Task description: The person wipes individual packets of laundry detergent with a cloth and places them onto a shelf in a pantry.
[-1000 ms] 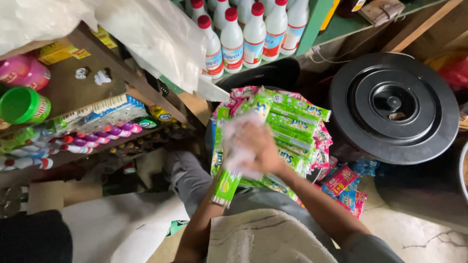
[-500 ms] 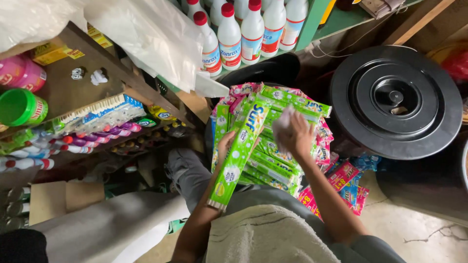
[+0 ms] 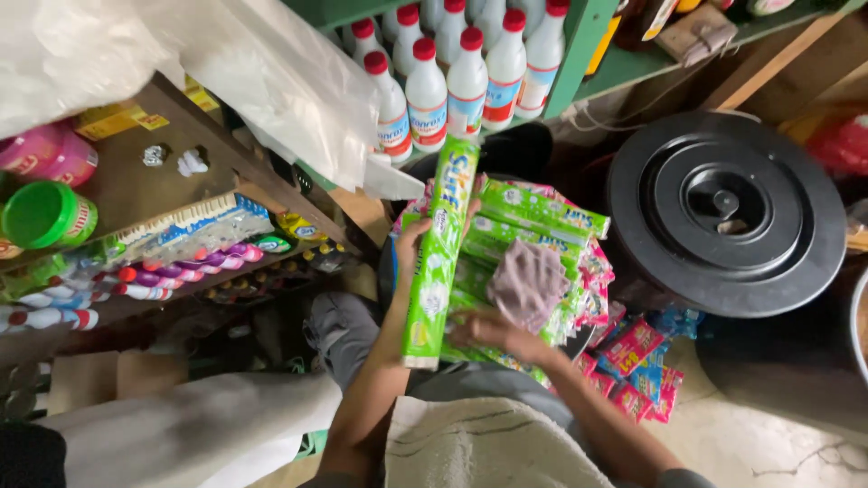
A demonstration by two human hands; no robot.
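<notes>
Shelves crowd the upper part of the frame; a green shelf (image 3: 624, 72) at the top centre carries a row of white bottles (image 3: 449, 81) with red caps, and a brown shelf (image 3: 136, 194) at the left holds a green tub (image 3: 41, 215), a pink tub (image 3: 45, 154) and rows of small tubes (image 3: 172, 271); clear plastic sheeting (image 3: 271, 81) hangs over the upper left. At the right a round black lid (image 3: 728, 212) lies flat, just beside a heap of packets.

In the centre the left hand (image 3: 409, 248) holds a long green packet strip (image 3: 438, 253) nearly upright, its top reaching toward the bottles; the fingers are closed around the strip's left edge about midway up. Just right of it, the right hand (image 3: 493, 327) rests low on a pile of green packets (image 3: 533, 217); its fingers lie curled on the pile's lower edge, and whether they grip anything cannot be told. A greyish-pink cloth (image 3: 529, 285) lies on the pile just above that hand, touching the packets. Pink and blue sachets (image 3: 637, 366) spill out at the pile's lower right, onto the pale floor (image 3: 768, 443).

At the bottom centre a pale striped cloth (image 3: 479, 447) covers the person's lap; a white sack (image 3: 190, 429) lies at the lower left.
</notes>
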